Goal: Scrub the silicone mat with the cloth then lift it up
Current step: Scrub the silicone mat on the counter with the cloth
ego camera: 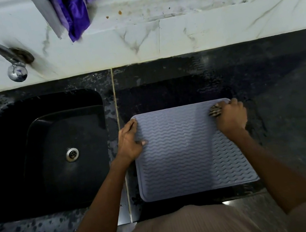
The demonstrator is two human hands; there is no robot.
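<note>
I see mat (189, 150) flat on tabletop (285, 95); left hand (129, 139) pressing edge, fingers straight; right hand (230, 115) clutching cloth (215, 110) (striped) at far corner.

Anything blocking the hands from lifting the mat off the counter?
Nothing visible. The grey wavy-ribbed silicone mat lies flat on the black counter with nothing on it except the left hand at its left edge and the right hand gripping a striped cloth.
</note>
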